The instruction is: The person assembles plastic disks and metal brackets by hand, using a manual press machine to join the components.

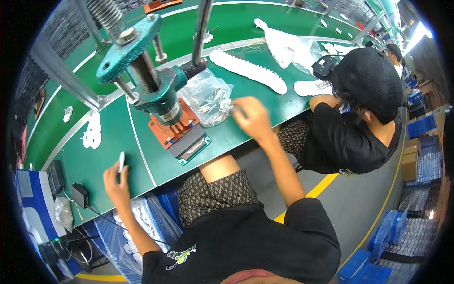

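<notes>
My left hand is closed in a pinch on a small flat white part, held upright over the left side of the green workbench. My right hand, slightly blurred, is at the right edge of a clear plastic bag of small thin metallic-looking pieces. Its fingers are drawn together beside a small pale bit; what they hold, if anything, I cannot make out. Between my hands stands a teal hand press with an orange base and a dark block at its front.
White discs lie left of the press. Long stacked white parts and a white bag lie beyond on the right. A co-worker in a black cap sits close on my right. Behind runs a green conveyor.
</notes>
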Demonstrator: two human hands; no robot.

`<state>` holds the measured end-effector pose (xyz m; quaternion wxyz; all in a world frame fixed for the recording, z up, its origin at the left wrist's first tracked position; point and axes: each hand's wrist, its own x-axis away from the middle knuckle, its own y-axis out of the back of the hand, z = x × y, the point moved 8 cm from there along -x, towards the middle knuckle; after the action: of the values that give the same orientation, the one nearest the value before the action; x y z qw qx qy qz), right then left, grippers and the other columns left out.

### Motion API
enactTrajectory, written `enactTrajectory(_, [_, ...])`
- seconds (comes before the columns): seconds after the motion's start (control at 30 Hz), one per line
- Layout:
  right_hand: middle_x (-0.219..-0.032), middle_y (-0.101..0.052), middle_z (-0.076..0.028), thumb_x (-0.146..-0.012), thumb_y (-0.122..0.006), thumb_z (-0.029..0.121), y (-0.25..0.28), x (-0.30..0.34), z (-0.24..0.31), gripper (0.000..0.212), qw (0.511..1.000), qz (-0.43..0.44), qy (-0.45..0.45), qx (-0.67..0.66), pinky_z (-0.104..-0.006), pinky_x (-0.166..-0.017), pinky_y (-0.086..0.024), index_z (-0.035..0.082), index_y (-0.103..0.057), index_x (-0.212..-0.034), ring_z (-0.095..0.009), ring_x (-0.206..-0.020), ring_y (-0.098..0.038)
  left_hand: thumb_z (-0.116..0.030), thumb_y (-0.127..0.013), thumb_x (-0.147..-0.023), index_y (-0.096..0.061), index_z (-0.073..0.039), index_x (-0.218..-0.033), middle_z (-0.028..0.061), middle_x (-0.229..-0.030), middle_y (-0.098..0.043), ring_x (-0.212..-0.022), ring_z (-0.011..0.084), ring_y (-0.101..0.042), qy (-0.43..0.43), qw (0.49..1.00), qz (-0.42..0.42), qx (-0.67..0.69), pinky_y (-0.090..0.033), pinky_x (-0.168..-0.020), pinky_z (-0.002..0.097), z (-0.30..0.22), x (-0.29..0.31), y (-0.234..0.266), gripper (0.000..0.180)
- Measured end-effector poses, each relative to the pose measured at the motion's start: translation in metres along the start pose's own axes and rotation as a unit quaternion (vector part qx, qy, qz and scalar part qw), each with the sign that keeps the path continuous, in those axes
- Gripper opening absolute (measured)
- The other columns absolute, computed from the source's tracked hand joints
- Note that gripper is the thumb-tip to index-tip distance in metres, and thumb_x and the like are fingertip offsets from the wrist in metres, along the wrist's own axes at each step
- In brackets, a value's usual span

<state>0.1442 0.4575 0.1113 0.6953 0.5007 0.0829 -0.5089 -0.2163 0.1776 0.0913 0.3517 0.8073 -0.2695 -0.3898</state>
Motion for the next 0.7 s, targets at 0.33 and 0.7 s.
enactTrajectory(0.33, [-0.098, -0.062, -0.012, -0.080, -0.072, 0.018, -0.112, -0.022, 0.008, 0.014, 0.990, 0.106, -0.042, -0.082, -0.0431, -0.090, -0.043, 0.009, -0.072, -0.092, -0.033, -0.102, -0.056, -0.012, -0.067, -0.088, -0.066, -0.005, -0.117, 0.0154, -0.132, -0.060, -0.129, 0.0357, -0.050, -0.077, 0.987, 0.105, 0.090, -0.031, -0.116, 0.0474, -0.092, 0.029, -0.045, 0.030])
enactTrajectory(0.7, [-0.098, -0.068, -0.009, -0.096, -0.066, 0.014, -0.070, 0.028, -0.015, 0.029, 0.729, -0.090, -0.406, -0.544, -0.0249, -0.066, -0.048, -0.002, -0.064, -0.120, -0.013, -0.081, -0.059, -0.012, -0.079, -0.075, -0.071, -0.005, -0.103, 0.0107, -0.109, -0.069, -0.106, 0.0298, -0.063, -0.116, 0.985, 0.049, 0.121, -0.040, -0.108, 0.0486, -0.104, 0.018, -0.041, 0.030])
